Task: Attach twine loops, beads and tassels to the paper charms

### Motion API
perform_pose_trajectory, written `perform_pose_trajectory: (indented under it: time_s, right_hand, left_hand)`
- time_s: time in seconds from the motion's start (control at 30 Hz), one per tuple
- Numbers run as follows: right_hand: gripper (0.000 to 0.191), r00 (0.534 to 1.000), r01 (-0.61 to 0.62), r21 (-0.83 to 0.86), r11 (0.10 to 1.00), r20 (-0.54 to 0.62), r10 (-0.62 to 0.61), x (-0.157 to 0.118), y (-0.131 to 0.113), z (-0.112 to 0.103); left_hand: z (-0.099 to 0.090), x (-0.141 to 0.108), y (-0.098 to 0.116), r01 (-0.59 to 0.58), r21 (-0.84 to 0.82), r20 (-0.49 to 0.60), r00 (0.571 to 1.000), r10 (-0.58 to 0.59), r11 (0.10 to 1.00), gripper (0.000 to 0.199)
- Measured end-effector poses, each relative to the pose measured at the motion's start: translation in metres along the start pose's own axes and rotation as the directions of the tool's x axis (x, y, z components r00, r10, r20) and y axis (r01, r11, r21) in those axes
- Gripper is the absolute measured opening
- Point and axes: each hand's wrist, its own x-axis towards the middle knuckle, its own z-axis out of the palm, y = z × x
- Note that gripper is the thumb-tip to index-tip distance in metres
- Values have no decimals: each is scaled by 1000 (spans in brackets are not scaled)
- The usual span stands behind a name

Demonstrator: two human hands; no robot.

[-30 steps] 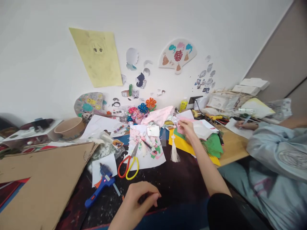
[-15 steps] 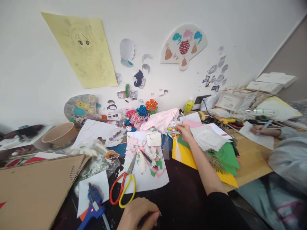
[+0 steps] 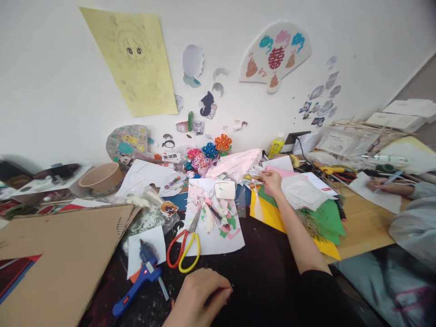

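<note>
My right hand (image 3: 272, 181) reaches over the table, its fingertips pinched at a small item beside the pink cloth (image 3: 235, 164); what they hold is too small to make out. My left hand (image 3: 204, 293) rests curled near the front edge, fingers bent in, their inside hidden. Ahead of it lie scissors (image 3: 187, 247) with one red and one yellow handle, on a white sheet (image 3: 204, 247) strewn with pink and green scraps. A blue glue gun (image 3: 139, 284) with a lit red light lies to the left.
Cardboard (image 3: 68, 254) covers the left side. Bead flowers (image 3: 223, 143) stand by the wall. Yellow (image 3: 269, 211) and green paper (image 3: 327, 222) lie under my right arm. At the right, another person's hand (image 3: 376, 184) holds a pen over paper.
The view has shifted, so the scene sits further right and a little higher. My right hand's fingertips have drawn slightly nearer together by the pink cloth. My left hand stays curled.
</note>
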Motion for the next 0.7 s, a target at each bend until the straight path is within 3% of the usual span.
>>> perform_pose_trajectory:
  time_s: [0.1, 0.2, 0.3, 0.37, 0.5, 0.53, 0.6, 0.7]
  right_hand:
    - [37, 997, 12, 4, 1000, -71, -11, -3, -9, -26]
    - [38, 984, 68, 32, 997, -170, -61, -21, -23, -67]
    - [33, 961, 150, 37, 988, -239, -137, -63, -36, -103]
    - [26, 959, 206, 22, 978, -204, -198, -101, -39, -114]
    - [41, 970, 241, -43, 969, 41, -240, -176, -23, -100]
    - [46, 967, 245, -39, 969, 81, -241, -190, -15, -91]
    - [55, 962, 240, -10, 971, 138, -236, -211, 3, -70]
    - [59, 959, 211, 24, 977, 188, -212, -224, 27, -44]
  left_hand:
    - [-4, -10, 0, 18, 0, -17, 1000, -18, 1000, 22]
    - [-8, -19, 2, 60, -20, -30, 998, -61, 998, 22]
    - [-13, -25, 6, 107, -3, -46, 993, -107, 994, 19]
    - [-21, -28, 7, 104, 33, -56, 993, -102, 994, 15]
    - [-54, -27, 2, 200, 287, -176, 972, -154, 937, 24]
    - [-66, -25, 0, 265, 401, -216, 958, -190, 877, 26]
    - [-92, -16, -6, 431, 624, -283, 902, -326, 652, 30]
    - [-132, 6, -21, 528, 677, -368, 846, -386, 512, 33]
